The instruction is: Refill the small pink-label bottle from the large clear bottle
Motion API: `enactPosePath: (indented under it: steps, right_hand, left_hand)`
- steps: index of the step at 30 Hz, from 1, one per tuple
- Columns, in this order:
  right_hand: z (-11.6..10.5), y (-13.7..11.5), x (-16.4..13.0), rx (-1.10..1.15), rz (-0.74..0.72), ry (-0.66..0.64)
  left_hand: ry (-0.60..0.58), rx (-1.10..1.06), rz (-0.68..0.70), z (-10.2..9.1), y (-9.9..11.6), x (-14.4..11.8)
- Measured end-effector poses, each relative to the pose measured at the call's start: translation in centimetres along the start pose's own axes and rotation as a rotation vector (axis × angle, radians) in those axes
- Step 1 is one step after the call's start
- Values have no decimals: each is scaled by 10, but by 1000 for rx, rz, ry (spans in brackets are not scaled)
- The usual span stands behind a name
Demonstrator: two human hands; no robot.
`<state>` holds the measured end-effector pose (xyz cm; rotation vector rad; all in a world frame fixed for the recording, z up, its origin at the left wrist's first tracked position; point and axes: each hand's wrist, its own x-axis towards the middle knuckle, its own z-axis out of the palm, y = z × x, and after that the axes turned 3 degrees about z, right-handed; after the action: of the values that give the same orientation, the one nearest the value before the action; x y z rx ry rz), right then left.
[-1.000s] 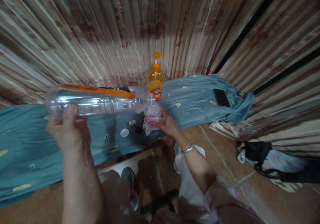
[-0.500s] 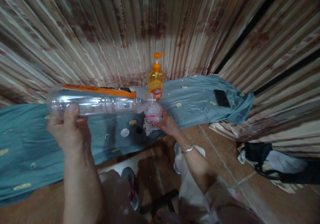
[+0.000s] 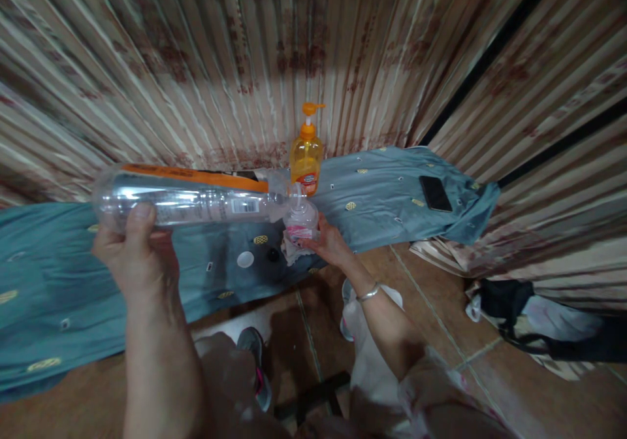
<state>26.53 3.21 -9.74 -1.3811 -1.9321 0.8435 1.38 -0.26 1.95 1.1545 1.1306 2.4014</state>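
Note:
My left hand (image 3: 140, 249) is closed around the base end of a large clear plastic bottle (image 3: 210, 204) with an orange and silver label. The bottle lies almost level in the air, its neck pointing right. Its mouth meets the top of a small clear bottle (image 3: 301, 218) with a pink label. My right hand (image 3: 329, 240) grips that small bottle from the right. Whether liquid is flowing between them I cannot tell. Just behind the mouths stands an orange pump bottle (image 3: 306, 158), upright. A crumpled cloth (image 3: 292, 251) shows beneath the small bottle.
A teal patterned cloth (image 3: 382, 220) covers a long narrow surface. On it lie a white round cap (image 3: 245, 259), a small black round thing (image 3: 273, 255) and a dark phone (image 3: 435, 193). Pleated curtains (image 3: 196, 66) rise behind. A dark bag (image 3: 563, 328) is at the lower right.

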Motion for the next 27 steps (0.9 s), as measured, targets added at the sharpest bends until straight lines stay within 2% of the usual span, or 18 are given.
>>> enactPosePath:
  steps: [10, 15, 21, 27]
  right_hand:
    - [0, 0, 0, 20, 0, -4]
    - [2, 3, 1, 20, 0, 20]
    - [2, 3, 1, 19, -6, 5]
    - [1, 2, 0, 4, 1, 9]
  left_hand:
    - [-33, -9, 30, -3, -2, 1]
    - [-3, 27, 5, -3, -3, 1]
    - [-21, -40, 15, -2, -2, 0]
    - [-23, 9, 21, -4, -3, 0]
